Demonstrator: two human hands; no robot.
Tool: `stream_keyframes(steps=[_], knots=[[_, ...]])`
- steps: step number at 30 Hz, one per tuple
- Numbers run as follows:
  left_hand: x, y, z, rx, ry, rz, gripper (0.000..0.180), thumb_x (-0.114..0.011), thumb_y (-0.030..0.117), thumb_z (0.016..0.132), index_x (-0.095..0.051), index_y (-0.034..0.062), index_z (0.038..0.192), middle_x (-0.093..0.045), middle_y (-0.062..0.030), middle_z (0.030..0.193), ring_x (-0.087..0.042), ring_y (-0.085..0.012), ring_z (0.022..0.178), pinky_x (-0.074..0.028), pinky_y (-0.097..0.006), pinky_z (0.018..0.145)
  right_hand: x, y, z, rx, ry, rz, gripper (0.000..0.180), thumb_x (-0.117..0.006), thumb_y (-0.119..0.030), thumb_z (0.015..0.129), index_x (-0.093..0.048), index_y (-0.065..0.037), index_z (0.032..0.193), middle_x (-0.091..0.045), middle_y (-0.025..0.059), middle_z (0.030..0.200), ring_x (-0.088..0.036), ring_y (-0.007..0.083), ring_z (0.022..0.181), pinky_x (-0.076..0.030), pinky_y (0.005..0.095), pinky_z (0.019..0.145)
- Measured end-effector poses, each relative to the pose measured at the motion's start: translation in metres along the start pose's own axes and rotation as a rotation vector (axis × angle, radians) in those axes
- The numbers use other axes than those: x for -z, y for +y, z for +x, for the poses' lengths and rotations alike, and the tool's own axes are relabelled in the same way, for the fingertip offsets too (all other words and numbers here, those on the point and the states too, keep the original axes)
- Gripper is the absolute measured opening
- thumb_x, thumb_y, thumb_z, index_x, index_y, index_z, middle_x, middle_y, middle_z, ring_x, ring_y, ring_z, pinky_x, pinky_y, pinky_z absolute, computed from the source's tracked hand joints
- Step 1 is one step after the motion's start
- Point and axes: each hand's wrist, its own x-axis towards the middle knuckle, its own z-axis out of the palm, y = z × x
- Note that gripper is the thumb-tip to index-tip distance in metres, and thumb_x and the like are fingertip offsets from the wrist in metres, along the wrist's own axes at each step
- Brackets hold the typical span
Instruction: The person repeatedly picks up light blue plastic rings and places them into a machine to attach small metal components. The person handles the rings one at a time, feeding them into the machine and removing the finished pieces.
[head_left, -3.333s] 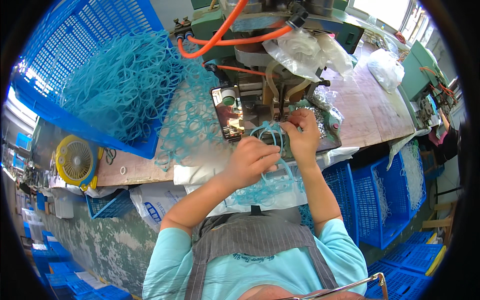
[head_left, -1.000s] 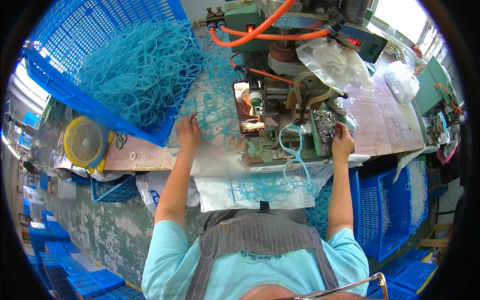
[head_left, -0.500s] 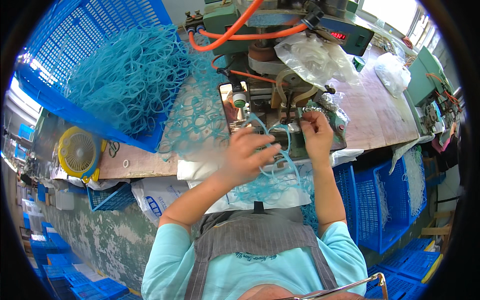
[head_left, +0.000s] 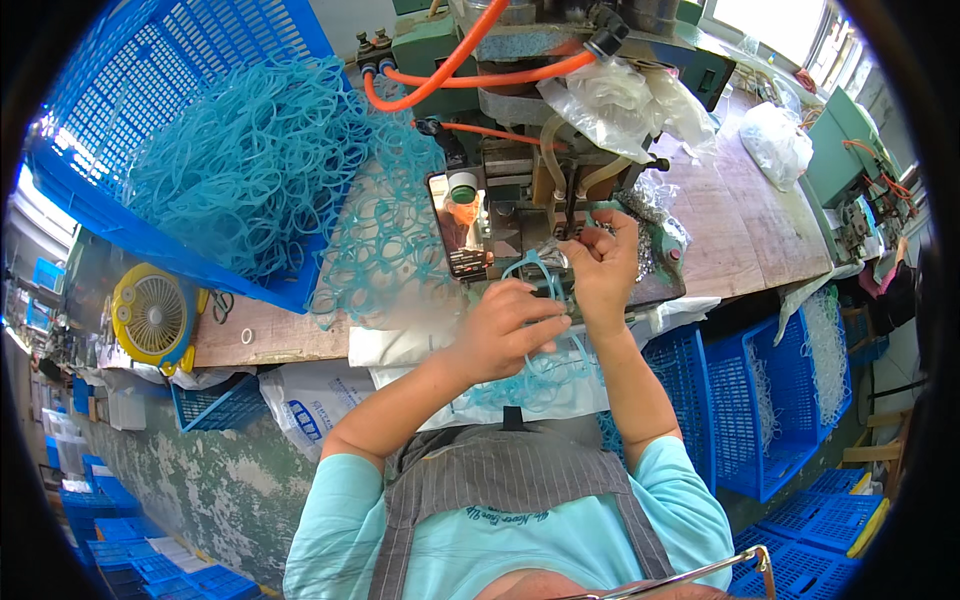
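Rings of thin teal rubber, joined in a strip (head_left: 545, 275), hang from both hands at the table's near edge, in front of the machine; the strip's long axis runs down from the fingers toward the person's lap, where more of it lies in a loose heap (head_left: 530, 375) on a white sheet. Left hand (head_left: 510, 330) is curled, fingers pinched on the strip's lower loops. Right hand (head_left: 603, 270) is raised just beside it, fingertips closed on the top loop close to the machine's (head_left: 540, 150) front. One phone (head_left: 462, 235) stands upright just left of the hands, screen lit, leaning on the machine. Left of it a flat mat of linked rings (head_left: 385, 250) spreads over the table (head_left: 740, 230), spilling from one big blue crate (head_left: 150, 120) tipped on its side and full of tangled rings, too many to count. Two orange hoses (head_left: 470, 60) loop over the machine's top, with clear plastic bags bunched to their right. One yellow fan (head_left: 155, 315) sits below the table's left end. Right of the person, two blue baskets (head_left: 770, 390) stand on the floor, pale rings inside.
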Motion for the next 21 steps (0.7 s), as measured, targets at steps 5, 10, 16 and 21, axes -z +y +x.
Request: stream_keyframes(steps=[5,10,16,21], knots=[[-0.007,-0.001,0.006,-0.043,0.032,-0.052,0.032,-0.071,0.020,0.080,-0.065,0.0084,0.109,-0.065,-0.0098,0.106,-0.062,-0.0266,0.094,-0.047,-0.044,0.087,0.000,-0.004,0.000,-0.060,0.000,-0.047,0.043,-0.071,0.001,0.074,-0.049,-0.002,0.111,-0.069,0.0093,0.081,-0.060,0.0096,0.066,-0.048,0.0234,0.063],[0.016,-0.014,0.021,-0.055,0.156,0.133,0.034,-0.069,0.019,0.082,-0.060,0.0076,0.113,-0.064,-0.0083,0.108,-0.060,-0.0271,0.098,-0.045,-0.045,0.091,0.007,-0.010,0.004,-0.092,-0.094,-0.171,0.046,-0.069,0.006,0.074,-0.048,-0.003,0.114,-0.064,0.0049,0.079,-0.055,0.0071,0.066,-0.045,0.0207,0.062],[0.042,-0.024,0.034,0.526,0.426,-0.219,0.019,-0.061,0.016,0.090,-0.065,0.0063,0.106,-0.066,-0.0110,0.105,-0.062,-0.0284,0.098,-0.048,-0.040,0.088,-0.003,-0.004,0.000,-0.069,0.027,0.024,0.045,-0.073,0.000,0.072,-0.051,-0.003,0.112,-0.069,0.0069,0.080,-0.057,0.0078,0.064,-0.048,0.0229,0.063],[0.008,-0.008,0.019,-0.002,0.077,-0.037,0.021,-0.068,0.017,0.085,-0.066,0.0067,0.103,-0.067,-0.0087,0.103,-0.064,-0.0277,0.094,-0.049,-0.043,0.089,0.016,0.006,0.005,0.003,-0.050,-0.196,0.042,-0.072,0.001,0.073,-0.054,-0.003,0.110,-0.066,0.0055,0.082,-0.056,0.0085,0.067,-0.046,0.0229,0.063]])
